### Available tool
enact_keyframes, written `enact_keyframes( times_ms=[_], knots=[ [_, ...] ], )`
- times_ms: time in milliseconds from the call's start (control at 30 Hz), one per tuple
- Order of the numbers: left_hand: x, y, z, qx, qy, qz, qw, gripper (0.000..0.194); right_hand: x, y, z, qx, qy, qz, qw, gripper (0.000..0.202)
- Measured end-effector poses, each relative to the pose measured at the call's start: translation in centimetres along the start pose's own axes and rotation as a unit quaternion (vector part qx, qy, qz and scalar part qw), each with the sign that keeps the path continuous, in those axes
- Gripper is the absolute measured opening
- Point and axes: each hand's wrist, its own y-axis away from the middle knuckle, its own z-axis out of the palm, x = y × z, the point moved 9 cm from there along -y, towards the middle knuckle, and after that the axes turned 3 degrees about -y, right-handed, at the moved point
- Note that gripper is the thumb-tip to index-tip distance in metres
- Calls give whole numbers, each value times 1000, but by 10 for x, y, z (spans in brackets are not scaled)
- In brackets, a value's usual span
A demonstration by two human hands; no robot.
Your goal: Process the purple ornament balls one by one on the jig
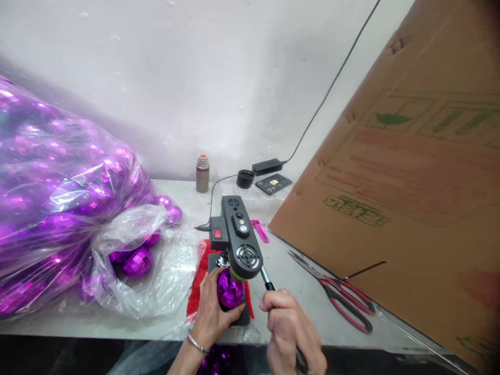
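My left hand (213,307), with a bangle at its wrist, is wrapped round a shiny purple ball (230,289). The ball sits beneath the front end of a black machine (242,239) that has a red switch and round vents. My right hand (292,330) is closed round the black grip of the metal lever (267,278) at the machine's right side. Red cloth (195,291) lies under the machine's dark base.
At left bulges a clear bag of purple balls (70,172), with loose balls (137,262) at its mouth. Scissors (344,297) lie right, beside a large cardboard box (406,172). Behind stand a flask (202,174), a black cup (245,179) and a power adapter (267,166).
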Motion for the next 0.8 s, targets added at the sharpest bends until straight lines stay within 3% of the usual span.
enact_keyframes(
  times_ms=[433,633,800],
  knots=[
    [5,-4,-4,0,0,-3,1000,81,3,4,1,33,-28,0,999,32],
    [8,-5,-4,-6,6,2,1000,79,15,13,1,6,-52,45,998,33],
    [11,-5,-7,4,-3,9,1000,77,19,18,0,22,-66,59,996,37]
  ],
)
